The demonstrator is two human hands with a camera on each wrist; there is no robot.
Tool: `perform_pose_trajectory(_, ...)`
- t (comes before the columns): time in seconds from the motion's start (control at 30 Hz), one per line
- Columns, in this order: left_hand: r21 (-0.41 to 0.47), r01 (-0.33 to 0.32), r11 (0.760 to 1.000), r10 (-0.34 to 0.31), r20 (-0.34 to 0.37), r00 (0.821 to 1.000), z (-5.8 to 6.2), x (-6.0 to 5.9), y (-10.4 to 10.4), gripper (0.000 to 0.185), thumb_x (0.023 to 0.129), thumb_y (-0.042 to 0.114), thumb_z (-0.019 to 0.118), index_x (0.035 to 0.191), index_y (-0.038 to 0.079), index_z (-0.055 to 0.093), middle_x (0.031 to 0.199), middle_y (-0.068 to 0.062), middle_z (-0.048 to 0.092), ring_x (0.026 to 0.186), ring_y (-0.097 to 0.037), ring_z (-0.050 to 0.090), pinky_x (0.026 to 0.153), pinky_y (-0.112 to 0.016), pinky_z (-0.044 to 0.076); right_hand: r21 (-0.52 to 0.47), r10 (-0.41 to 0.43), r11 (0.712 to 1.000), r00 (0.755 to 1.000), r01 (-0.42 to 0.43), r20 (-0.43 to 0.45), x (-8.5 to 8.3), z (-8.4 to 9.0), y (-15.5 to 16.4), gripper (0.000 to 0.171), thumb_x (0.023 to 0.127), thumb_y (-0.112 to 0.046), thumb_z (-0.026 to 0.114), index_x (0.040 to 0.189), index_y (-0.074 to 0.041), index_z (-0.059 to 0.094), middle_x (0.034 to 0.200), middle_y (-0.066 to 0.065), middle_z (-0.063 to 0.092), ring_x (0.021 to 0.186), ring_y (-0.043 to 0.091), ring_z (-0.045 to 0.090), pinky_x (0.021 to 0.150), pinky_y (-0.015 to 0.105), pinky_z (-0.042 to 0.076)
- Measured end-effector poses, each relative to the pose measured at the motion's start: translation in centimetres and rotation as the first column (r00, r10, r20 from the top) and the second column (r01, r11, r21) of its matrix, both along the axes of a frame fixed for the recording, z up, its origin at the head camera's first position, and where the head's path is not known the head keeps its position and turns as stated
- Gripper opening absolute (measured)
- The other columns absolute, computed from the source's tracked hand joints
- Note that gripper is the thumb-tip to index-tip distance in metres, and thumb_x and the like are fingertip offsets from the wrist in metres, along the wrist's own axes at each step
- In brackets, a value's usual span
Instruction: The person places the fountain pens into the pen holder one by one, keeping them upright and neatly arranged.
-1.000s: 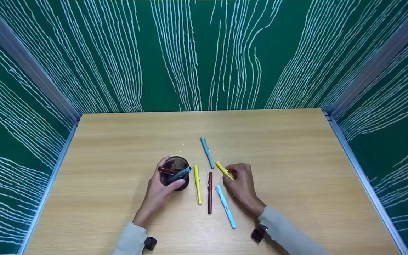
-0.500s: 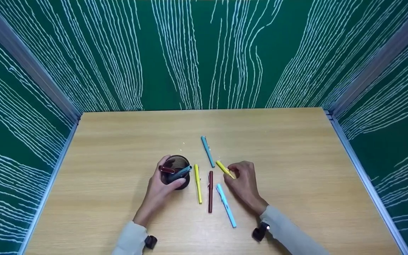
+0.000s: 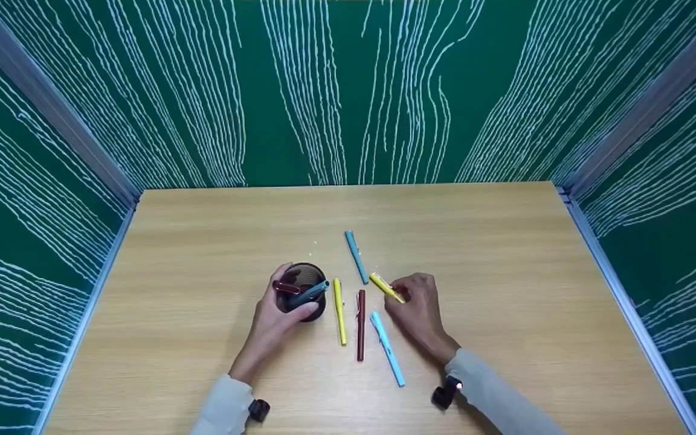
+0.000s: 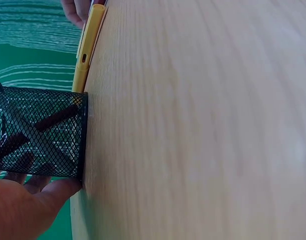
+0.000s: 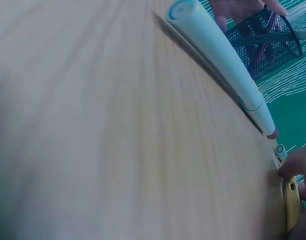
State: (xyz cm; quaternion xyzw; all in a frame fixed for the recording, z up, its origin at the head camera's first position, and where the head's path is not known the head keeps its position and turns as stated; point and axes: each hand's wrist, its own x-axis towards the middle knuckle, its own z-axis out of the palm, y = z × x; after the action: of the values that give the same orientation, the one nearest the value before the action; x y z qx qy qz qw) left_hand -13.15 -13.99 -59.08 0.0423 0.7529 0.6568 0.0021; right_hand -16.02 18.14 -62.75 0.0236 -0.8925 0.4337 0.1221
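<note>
My left hand (image 3: 272, 317) grips a black mesh pen holder (image 3: 304, 273) that stands upright on the table. A dark red pen (image 3: 287, 288) and a teal pen (image 3: 312, 293) lean inside it, crossing behind the mesh in the left wrist view. Between thumb and fingers, my right hand (image 3: 417, 305) pinches a yellow pen (image 3: 382, 284) low over the table; its lower end is hidden by the fingers. Between the hands lie another yellow pen (image 3: 339, 311), a dark red pen (image 3: 360, 326) and a light blue pen (image 3: 388, 349). Farther back lies a teal pen (image 3: 356, 257).
The wooden table (image 3: 203, 229) is bounded by green walls (image 3: 299, 90) with white wavy lines. Metal rails (image 3: 626, 308) run along its sides. Tiny pale specks lie near the teal pen. A small black device (image 3: 443, 396) sits at each wrist.
The yellow pen in my right hand has turned slightly and shows more of its length. My left hand keeps its hold on the pen holder; the whole view shifts slightly.
</note>
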Motion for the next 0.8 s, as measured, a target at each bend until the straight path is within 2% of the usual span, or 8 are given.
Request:
perform_pose_trajectory(0.17,0.01,0.003,1.0,-0.003,-0.001,1.0,0.1,0.0,0.1,0.095,0.086,0.026,0.095,0.167,0.03,0.045,0.158,-0.008,0.06,0.146,-0.03,0.055,0.126,-0.054,0.032,-0.07,-0.006,0.998,0.999,0.009,0.043,0.1,0.9,0.1,0.014,0.085,-0.004,0.084,0.098,-0.006,0.081,0.095,0.005,0.07,0.102,0.026,0.054,0.087,0.038,0.044)
perform_pose_trajectory(0.4,-0.015,-0.009,1.0,0.009,0.007,1.0,0.0,0.1,0.1,0.095,0.086,0.029,0.096,0.166,0.032,0.045,0.159,-0.006,0.059,0.146,-0.029,0.054,0.126,-0.054,0.032,-0.185,0.002,0.983,0.992,0.022,0.128,0.4,2.6,0.2,0.017,0.089,-0.005,0.084,0.105,-0.005,0.079,0.105,0.01,0.07,0.105,0.028,0.059,0.095,0.042,0.049)
perform_pose_trajectory(0.53,-0.007,-0.008,1.0,0.008,-0.001,1.0,0.0,0.2,0.1,0.094,0.087,0.027,0.095,0.167,0.03,0.044,0.158,-0.007,0.06,0.146,-0.028,0.055,0.126,-0.052,0.033,-0.242,0.005,0.97,0.99,0.03,0.143,0.6,3.6,0.1,0.018,0.091,-0.006,0.084,0.108,-0.005,0.079,0.106,0.01,0.071,0.106,0.031,0.062,0.097,0.046,0.048)
perform_pose_trajectory(0.8,-0.019,-0.013,1.0,0.013,-0.005,1.0,0.1,0.1,0.3,0.094,0.087,0.028,0.095,0.166,0.028,0.045,0.157,-0.009,0.06,0.145,-0.03,0.055,0.126,-0.054,0.031,-0.284,-0.006,0.958,0.991,0.044,0.133,0.5,5.4,-0.2,0.018,0.093,-0.005,0.085,0.109,-0.005,0.079,0.107,0.011,0.07,0.108,0.033,0.064,0.098,0.046,0.053)
